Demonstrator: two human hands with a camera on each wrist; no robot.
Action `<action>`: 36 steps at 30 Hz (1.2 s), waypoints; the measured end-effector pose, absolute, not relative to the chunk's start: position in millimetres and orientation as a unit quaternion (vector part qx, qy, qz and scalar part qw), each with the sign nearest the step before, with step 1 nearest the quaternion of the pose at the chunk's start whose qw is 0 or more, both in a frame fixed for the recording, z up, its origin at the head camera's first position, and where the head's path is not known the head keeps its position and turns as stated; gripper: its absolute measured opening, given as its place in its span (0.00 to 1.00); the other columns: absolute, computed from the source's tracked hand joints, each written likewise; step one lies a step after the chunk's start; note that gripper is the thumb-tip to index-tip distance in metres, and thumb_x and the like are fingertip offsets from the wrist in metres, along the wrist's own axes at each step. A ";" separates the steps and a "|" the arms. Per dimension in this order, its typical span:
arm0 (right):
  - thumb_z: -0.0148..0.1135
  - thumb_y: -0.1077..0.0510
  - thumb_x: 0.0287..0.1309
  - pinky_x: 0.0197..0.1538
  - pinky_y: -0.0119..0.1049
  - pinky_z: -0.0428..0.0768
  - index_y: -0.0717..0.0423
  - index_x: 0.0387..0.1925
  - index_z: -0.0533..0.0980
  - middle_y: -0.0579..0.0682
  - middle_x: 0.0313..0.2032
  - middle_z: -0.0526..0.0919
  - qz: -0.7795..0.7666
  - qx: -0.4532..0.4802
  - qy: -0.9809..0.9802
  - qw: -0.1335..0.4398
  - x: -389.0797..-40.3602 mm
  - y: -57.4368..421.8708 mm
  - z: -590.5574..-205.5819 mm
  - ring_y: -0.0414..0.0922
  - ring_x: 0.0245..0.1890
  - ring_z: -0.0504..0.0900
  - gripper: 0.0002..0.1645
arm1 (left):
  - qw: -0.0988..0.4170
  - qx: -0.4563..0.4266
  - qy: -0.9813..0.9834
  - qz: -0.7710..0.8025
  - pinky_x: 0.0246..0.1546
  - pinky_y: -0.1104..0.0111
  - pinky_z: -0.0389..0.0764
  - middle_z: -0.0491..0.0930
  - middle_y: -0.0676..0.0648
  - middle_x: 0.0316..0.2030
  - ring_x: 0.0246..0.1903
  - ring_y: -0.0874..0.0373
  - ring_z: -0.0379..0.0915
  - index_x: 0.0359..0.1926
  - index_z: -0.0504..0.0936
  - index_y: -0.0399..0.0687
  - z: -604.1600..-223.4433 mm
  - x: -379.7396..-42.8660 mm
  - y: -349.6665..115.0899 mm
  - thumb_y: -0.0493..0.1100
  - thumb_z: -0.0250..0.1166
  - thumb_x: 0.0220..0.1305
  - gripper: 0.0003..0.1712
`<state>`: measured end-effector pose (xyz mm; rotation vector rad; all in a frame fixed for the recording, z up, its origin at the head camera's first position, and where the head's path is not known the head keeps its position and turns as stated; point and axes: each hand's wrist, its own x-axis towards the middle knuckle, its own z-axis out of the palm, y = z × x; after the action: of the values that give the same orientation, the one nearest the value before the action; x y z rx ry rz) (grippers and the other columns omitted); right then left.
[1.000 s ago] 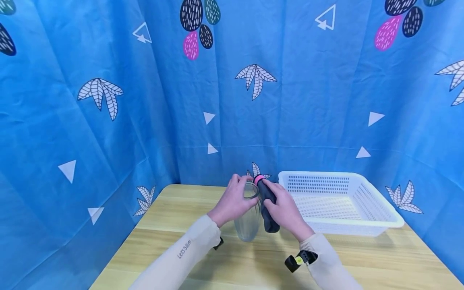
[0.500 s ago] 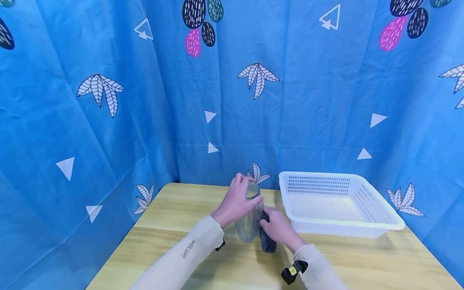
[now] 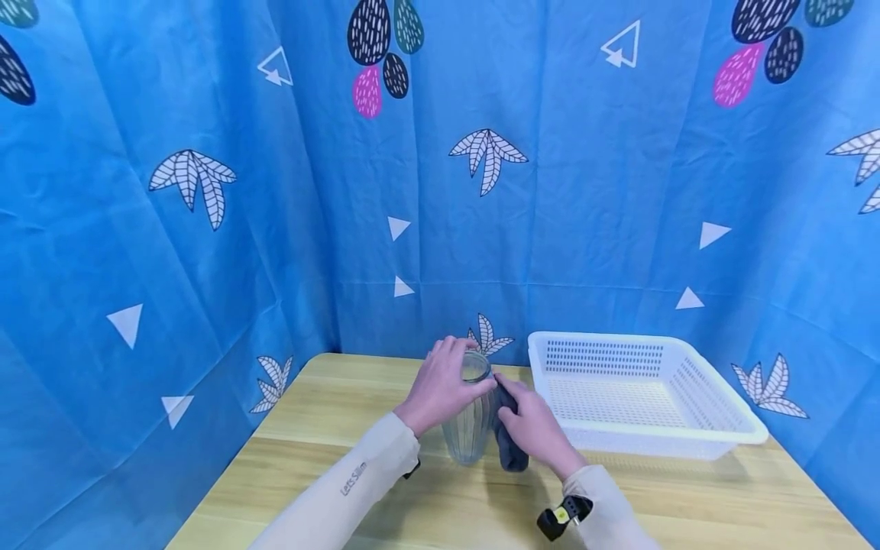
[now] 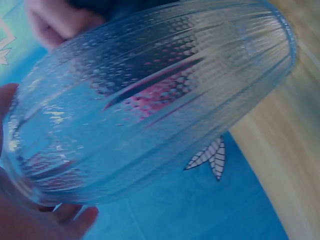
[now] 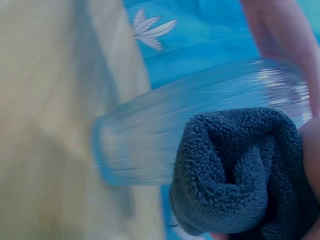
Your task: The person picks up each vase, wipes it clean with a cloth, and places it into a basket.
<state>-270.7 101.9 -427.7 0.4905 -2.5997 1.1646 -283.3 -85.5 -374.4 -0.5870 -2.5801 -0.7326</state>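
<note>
A tall ribbed clear glass vase [image 3: 469, 431] stands upright near the middle of the table. My left hand [image 3: 443, 389] grips it around the mouth, with the rim showing between thumb and fingers. To the right, my right hand [image 3: 539, 428] grips a bunched dark grey towel [image 3: 510, 451] alongside the vase wall. Its looped, fluffy pile shows up close in the right wrist view, where the folded towel [image 5: 225, 185] overlaps the glass. Through the dimpled glass vase [image 4: 150, 125] in the left wrist view, dark and pink patches show.
A white perforated plastic basket [image 3: 646, 435] sits at the right rear of the wooden table [image 3: 330, 412]. Behind and on both sides hangs a blue patterned curtain [image 3: 371, 229]. A black wrist device [image 3: 564, 518] is strapped at my right sleeve.
The towel and right hand have come down from beside the mouth to the vase's side, then risen slightly. The towel's pink end no longer shows above. My left hand keeps its grip.
</note>
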 end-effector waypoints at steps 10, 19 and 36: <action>0.60 0.65 0.60 0.52 0.53 0.79 0.54 0.71 0.69 0.61 0.61 0.77 0.390 0.200 -0.877 0.196 -267.5 103.1 -386.8 0.55 0.51 0.80 0.36 | 0.140 -0.221 -0.922 -0.286 0.64 0.51 0.65 0.75 0.52 0.62 0.66 0.51 0.66 0.65 0.73 0.54 -362.8 -276.8 -82.8 0.54 0.68 0.63 0.31; 0.61 0.61 0.63 0.53 0.52 0.80 0.63 0.68 0.70 0.63 0.57 0.80 0.326 0.180 -0.922 0.109 -270.0 92.3 -448.9 0.55 0.52 0.82 0.32 | 0.167 -0.243 -0.921 -0.254 0.67 0.50 0.63 0.74 0.51 0.55 0.59 0.54 0.70 0.65 0.73 0.50 -368.7 -278.8 -84.3 0.58 0.60 0.67 0.30; 0.62 0.63 0.61 0.49 0.49 0.80 0.55 0.71 0.69 0.59 0.59 0.79 0.359 0.174 -0.905 0.150 -264.4 98.2 -432.4 0.51 0.48 0.81 0.35 | 0.141 -0.184 -0.918 -0.322 0.48 0.60 0.75 0.67 0.50 0.50 0.46 0.54 0.68 0.67 0.69 0.52 -371.6 -276.3 -87.9 0.69 0.61 0.65 0.38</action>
<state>-264.4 98.2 -432.4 0.5001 -2.5987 1.0313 -276.3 -87.9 -371.6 -0.5307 -2.6512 -0.9285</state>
